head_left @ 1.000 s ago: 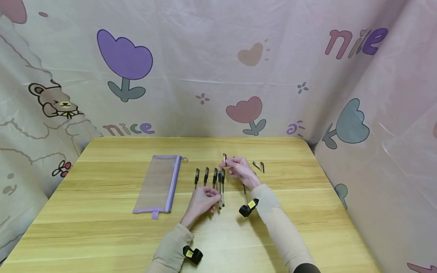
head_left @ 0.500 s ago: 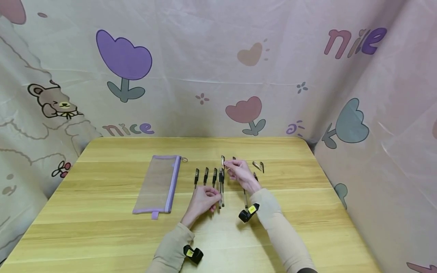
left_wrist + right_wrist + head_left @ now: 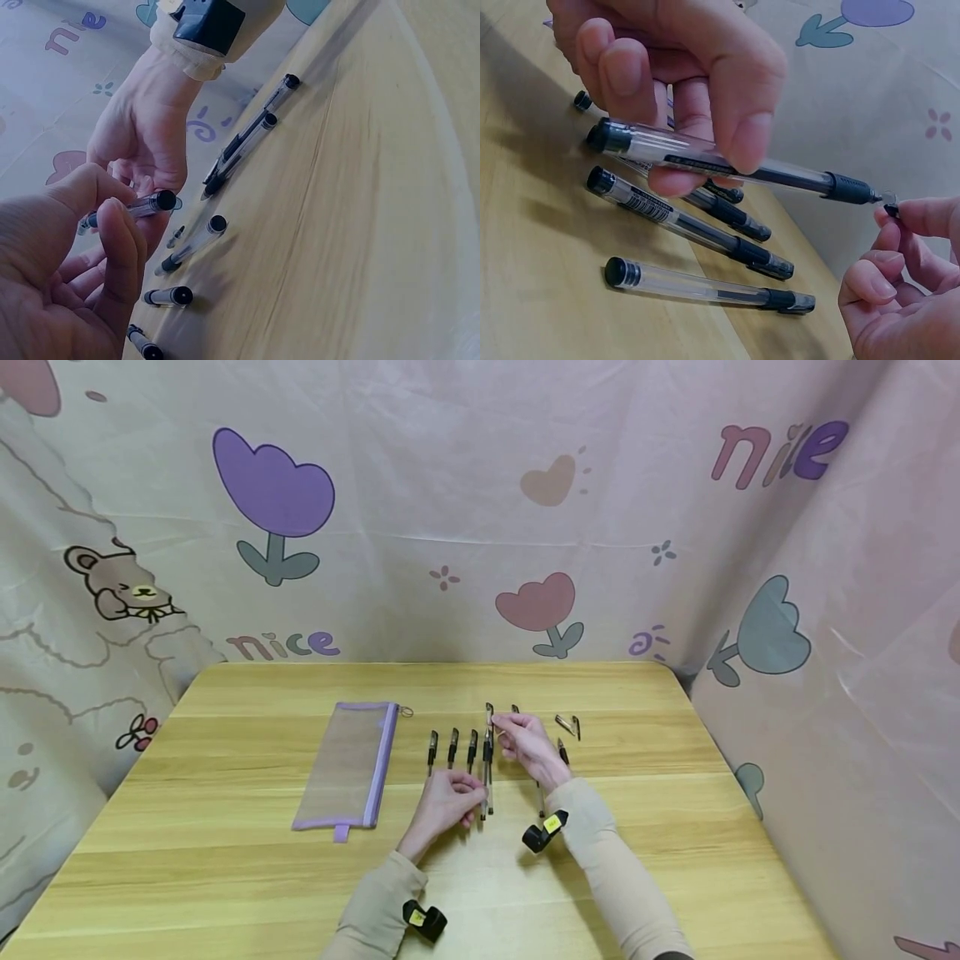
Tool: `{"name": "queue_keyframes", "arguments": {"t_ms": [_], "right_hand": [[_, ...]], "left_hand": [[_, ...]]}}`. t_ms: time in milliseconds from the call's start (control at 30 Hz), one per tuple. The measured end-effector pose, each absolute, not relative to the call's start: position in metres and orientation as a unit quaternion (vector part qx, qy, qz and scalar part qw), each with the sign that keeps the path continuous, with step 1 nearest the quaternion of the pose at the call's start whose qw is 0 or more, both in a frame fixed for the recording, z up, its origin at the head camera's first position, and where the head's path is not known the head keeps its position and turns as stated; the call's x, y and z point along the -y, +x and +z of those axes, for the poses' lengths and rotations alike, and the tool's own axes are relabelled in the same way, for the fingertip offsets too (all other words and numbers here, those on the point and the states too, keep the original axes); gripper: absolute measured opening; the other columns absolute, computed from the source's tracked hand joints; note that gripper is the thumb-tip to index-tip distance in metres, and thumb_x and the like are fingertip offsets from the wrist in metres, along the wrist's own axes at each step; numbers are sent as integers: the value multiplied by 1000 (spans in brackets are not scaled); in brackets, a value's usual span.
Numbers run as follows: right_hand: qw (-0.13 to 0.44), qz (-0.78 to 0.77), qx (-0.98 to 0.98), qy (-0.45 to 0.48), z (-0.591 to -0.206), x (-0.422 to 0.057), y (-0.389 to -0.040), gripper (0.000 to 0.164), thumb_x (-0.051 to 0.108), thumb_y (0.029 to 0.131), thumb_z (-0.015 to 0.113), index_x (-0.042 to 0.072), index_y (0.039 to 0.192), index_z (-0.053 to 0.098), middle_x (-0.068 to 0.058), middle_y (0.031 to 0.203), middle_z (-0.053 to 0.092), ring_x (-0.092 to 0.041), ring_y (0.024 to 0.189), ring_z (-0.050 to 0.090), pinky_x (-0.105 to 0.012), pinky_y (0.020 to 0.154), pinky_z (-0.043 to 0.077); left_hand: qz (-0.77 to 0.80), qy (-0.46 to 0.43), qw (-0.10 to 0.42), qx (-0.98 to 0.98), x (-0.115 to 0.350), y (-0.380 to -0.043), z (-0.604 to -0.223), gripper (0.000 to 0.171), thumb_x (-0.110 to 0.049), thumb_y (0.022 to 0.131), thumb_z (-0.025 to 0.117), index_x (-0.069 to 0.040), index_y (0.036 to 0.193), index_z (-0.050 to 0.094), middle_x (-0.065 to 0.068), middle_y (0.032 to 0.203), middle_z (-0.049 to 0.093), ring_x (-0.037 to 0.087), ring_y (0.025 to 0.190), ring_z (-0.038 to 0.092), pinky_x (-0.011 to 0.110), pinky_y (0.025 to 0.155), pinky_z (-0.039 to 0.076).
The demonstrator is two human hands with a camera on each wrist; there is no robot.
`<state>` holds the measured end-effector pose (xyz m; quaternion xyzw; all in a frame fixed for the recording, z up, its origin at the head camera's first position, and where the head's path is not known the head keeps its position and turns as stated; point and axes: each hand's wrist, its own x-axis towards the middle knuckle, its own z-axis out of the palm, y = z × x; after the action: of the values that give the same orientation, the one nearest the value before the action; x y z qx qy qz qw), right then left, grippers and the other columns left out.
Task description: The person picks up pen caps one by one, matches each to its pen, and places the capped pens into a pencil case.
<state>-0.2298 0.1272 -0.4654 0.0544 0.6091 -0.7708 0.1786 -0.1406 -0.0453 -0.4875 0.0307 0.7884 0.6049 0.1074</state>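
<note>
My left hand pinches the clear barrel of an uncapped black gel pen near its back end, between thumb and fingers. The pen's tip points away, toward my right hand. Between the right thumb and fingertips is a small clear-and-black pen cap, its mouth right at the pen's tip. Left of the held pen lie three capped pens in a row, partly hidden by the left hand. Another pen lies close beside the held one.
A mesh pouch with a purple zipper lies at the left. Two loose caps lie beyond the right hand. An uncapped pen and another pen show partly around the right wrist. A printed curtain surrounds the wooden table.
My right hand has moved slightly left and down, bringing the cap in line with the pen's tip. The left hand has stayed in place, while the pen's tip has shifted slightly right.
</note>
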Motion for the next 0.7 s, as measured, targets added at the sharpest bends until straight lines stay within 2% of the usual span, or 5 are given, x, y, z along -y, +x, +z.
{"name": "queue_keyframes", "arguments": {"t_ms": [300, 533, 700], "right_hand": [[175, -769, -613, 47, -465, -126, -227, 10, 12, 97, 64, 13, 92, 72, 6, 78, 56, -5, 55, 39, -20, 51, 30], [161, -757, -632, 41, -469, -122, -222, 13, 11, 96, 65, 14, 86, 72, 5, 76, 56, -5, 56, 39, -17, 50, 36], [153, -751, -641, 26, -470, -120, -218, 12, 11, 97, 64, 12, 87, 71, 4, 76, 55, -5, 54, 38, -17, 49, 33]], "left_hand": [[606, 27, 103, -789, 45, -141, -487, 12, -5, 85, 68, 3, 93, 71, 6, 66, 69, 9, 46, 57, 24, 46, 53], [622, 12, 94, -777, 44, -143, -486, 11, -4, 86, 68, 3, 94, 71, 8, 69, 71, 8, 46, 56, 23, 45, 53], [631, 4, 85, -771, 42, -143, -486, 13, -4, 87, 68, 5, 97, 71, 8, 70, 71, 7, 46, 56, 22, 45, 52]]}}
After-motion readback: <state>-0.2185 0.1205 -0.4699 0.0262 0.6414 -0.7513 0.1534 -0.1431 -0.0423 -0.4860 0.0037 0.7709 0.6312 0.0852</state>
